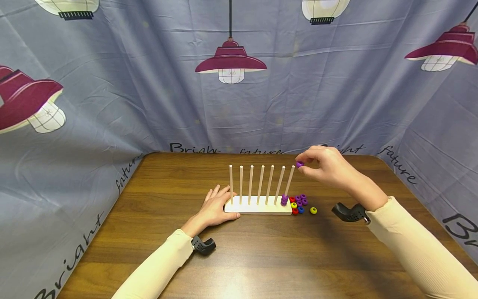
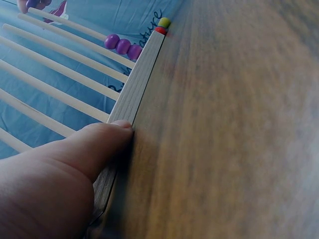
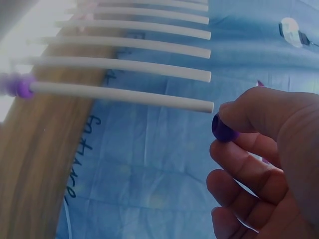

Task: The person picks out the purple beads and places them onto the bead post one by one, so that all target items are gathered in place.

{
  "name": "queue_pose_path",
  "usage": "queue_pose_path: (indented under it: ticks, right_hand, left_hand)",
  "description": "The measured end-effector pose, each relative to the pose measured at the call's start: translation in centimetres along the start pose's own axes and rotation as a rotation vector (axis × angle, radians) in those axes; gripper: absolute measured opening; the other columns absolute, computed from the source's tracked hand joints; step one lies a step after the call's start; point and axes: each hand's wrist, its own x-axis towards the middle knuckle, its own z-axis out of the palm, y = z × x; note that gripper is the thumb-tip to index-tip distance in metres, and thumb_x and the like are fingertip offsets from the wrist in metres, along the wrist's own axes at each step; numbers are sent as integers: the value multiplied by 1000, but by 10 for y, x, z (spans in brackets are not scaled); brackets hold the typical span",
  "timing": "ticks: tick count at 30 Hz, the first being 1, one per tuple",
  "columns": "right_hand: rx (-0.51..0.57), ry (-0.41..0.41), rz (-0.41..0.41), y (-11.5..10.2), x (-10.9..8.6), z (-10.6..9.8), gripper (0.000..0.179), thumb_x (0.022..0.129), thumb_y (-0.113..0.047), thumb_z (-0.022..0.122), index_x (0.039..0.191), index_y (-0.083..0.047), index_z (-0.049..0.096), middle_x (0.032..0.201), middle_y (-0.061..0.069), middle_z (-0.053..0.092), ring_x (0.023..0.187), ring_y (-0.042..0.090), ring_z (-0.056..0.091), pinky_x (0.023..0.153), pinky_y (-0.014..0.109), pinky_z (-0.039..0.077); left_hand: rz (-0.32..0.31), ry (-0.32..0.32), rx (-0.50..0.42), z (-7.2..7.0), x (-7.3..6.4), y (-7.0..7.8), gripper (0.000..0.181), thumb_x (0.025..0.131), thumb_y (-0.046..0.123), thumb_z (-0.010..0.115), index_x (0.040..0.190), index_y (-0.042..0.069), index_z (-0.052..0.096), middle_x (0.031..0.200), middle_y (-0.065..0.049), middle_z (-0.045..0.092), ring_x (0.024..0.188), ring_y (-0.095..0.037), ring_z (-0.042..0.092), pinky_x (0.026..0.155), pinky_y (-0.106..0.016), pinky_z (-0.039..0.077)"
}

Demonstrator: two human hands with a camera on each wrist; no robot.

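A pale wooden peg stand (image 1: 257,208) with several upright pegs rests on the table. My left hand (image 1: 215,207) holds its left end, the thumb (image 2: 102,142) along the front edge and the fingers spread toward the back. In my right hand (image 1: 325,166), thumb and index finger pinch a purple bead (image 3: 223,130), raised beside the tip of the rightmost peg (image 3: 124,95); the bead's hole shows toward the peg. Purple beads (image 1: 284,200) are stacked low on that same peg. The other pegs carry none.
Loose purple beads (image 1: 303,197), red beads (image 1: 295,211), a blue bead (image 1: 301,210) and yellow ones lie right of the stand. One yellow bead (image 1: 313,210) sits apart. The brown table (image 1: 261,257) backs onto a grey-blue printed curtain (image 1: 164,104).
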Motion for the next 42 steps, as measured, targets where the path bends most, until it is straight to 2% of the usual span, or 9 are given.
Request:
queue_pose_path:
  ticks: [18, 33, 42]
  right_hand:
    - [3, -16, 6, -7, 5, -2, 16, 79, -2, 79, 92, -11, 78, 85, -1, 74, 77, 17, 67, 68, 34, 53]
    - [29, -41, 21, -9, 8, 0, 16, 81, -1, 77, 94, -10, 78, 88, 0, 75, 80, 19, 69, 71, 37, 56]
    - [27, -49, 25, -11, 8, -1, 17, 81, -1, 77, 94, -12, 78, 88, -1, 75, 81, 17, 68, 71, 37, 55]
  left_hand:
    - [0, 2, 2, 1, 1, -1, 69, 82, 46, 78, 142, 18, 60, 162, -20, 39, 155, -49, 20, 126, -64, 11]
    - [4, 2, 0, -1, 0, 1, 69, 82, 46, 78, 142, 17, 59, 162, -20, 39, 155, -49, 21, 126, -64, 11]
    - [4, 2, 3, -1, 0, 1, 68, 82, 46, 78, 141, 17, 60, 162, -20, 40, 154, -50, 21, 126, -65, 12]
